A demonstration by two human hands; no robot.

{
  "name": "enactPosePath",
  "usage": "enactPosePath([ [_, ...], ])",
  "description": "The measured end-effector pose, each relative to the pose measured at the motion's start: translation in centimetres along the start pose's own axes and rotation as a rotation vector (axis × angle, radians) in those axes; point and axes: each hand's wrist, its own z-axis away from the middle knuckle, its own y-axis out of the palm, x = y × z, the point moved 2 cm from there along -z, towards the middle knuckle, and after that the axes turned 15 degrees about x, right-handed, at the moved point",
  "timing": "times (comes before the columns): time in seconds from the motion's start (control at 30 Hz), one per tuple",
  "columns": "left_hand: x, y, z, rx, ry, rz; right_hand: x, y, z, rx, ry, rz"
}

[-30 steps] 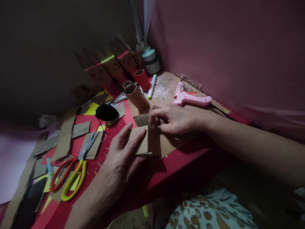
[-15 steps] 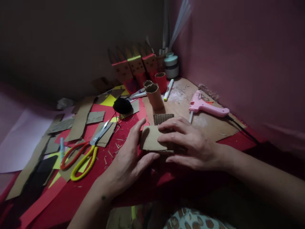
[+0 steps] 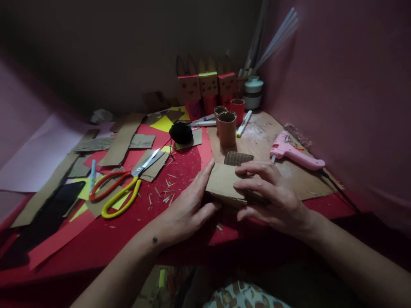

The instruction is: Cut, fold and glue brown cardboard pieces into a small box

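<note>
A small folded piece of cardboard [image 3: 223, 182], box-like with a flat top, is held between both hands near the table's front edge. My left hand [image 3: 194, 209] grips its left side, fingers along the far left corner and thumb at the near edge. My right hand [image 3: 278, 192] closes on the right side, fingertips on the top and thumb low at the front. Its underside and right end are hidden. Just behind it lies a corrugated cardboard scrap [image 3: 238, 158]. A brown cardboard tube [image 3: 227, 130] stands farther back.
Orange-and-yellow-handled scissors [image 3: 136, 173] lie left among cardboard strips [image 3: 123, 141] and coloured paper. Black yarn [image 3: 181, 133] sits mid-table. A pink glue gun [image 3: 293, 152] with a cord rests on a board [image 3: 308, 186] at right. Cardboard figures with faces [image 3: 208, 85] and a lidded jar [image 3: 253, 92] stand behind.
The view has shifted, so the table's things appear farther right. Both hands keep hold of the cardboard piece, which is slightly turned and shows more of its front side.
</note>
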Motion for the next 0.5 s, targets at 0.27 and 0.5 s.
enactPosePath([
  [0.27,0.2,0.9,-0.4,-0.023,0.112,-0.093,0.5,0.2,0.1,-0.025,0.023,0.098],
  [0.5,0.5,1.1,-0.7,-0.03,0.173,-0.08,0.4,0.3,0.8,0.006,0.089,0.039],
])
